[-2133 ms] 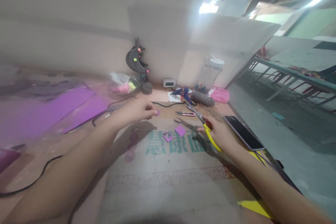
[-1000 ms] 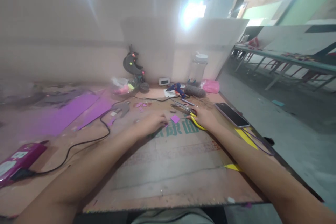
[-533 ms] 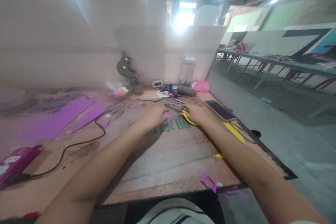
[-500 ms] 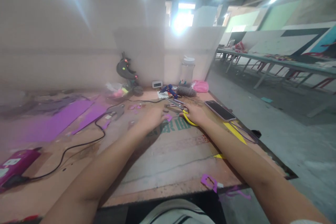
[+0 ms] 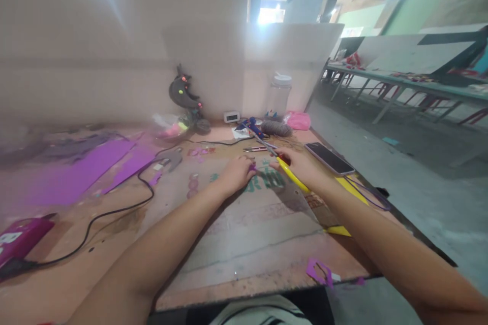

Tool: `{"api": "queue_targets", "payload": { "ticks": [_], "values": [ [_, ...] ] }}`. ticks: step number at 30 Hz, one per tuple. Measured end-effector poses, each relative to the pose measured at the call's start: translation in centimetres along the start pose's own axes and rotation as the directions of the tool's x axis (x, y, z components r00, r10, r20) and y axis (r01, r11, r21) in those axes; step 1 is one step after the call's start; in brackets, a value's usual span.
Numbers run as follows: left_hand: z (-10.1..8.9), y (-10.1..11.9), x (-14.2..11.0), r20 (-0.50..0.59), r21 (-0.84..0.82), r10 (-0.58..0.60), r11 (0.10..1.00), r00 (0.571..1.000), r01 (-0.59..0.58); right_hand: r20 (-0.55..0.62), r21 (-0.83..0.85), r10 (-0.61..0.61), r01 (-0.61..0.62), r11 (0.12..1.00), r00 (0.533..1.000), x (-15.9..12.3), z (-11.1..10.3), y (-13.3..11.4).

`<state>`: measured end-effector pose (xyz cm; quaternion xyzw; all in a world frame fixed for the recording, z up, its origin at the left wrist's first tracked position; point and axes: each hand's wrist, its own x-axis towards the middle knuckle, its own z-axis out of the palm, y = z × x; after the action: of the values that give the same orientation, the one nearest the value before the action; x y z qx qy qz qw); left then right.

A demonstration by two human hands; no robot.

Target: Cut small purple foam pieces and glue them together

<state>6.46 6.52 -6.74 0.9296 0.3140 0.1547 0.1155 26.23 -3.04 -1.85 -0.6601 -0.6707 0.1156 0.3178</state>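
My right hand (image 5: 301,163) is closed on a pair of scissors (image 5: 293,174) with yellow handles. The blades tilt up and away to the left, over a blue glue gun (image 5: 251,127). Beside it, my left hand (image 5: 238,173) rests low over the clear sheet with its fingers bent, pinching a small purple piece (image 5: 252,167). Most of that piece is hidden by the fingers. Just beyond both hands lie tweezers (image 5: 259,149). A roll of grey yarn (image 5: 276,128) sits behind the right hand.
To the right lies a phone (image 5: 330,158), with yellow strips (image 5: 353,190) near it. Purple sheets (image 5: 80,172) spread at the left, by a black cable (image 5: 114,209) and a magenta power strip (image 5: 25,238). A lidded bottle (image 5: 280,94) and a small clock (image 5: 231,117) stand behind.
My right hand has raised the scissors from the table, and their handles now tilt toward me. The left hand has closed around the purple piece. The view has dipped slightly.
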Motion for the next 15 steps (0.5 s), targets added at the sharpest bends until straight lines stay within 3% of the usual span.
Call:
{"api": "queue_targets", "payload": {
  "ticks": [3,7,15],
  "values": [
    [0.1,0.0,0.0,0.009,-0.007,0.009,1.0,1.0,-0.008,-0.035,0.091,0.034,-0.031,0.995,0.999,-0.3,-0.4,1.5],
    [-0.1,-0.2,-0.1,0.008,-0.029,-0.063,0.998,0.998,0.063,-0.048,0.199,0.077,-0.066,0.978,0.996,-0.4,-0.4,2.6],
    [-2.1,0.9,-1.0,0.018,-0.225,-0.224,0.949,0.974,0.222,-0.052,0.325,0.109,-0.087,0.942,0.993,-1.0,-0.1,1.2]
  ]
}}
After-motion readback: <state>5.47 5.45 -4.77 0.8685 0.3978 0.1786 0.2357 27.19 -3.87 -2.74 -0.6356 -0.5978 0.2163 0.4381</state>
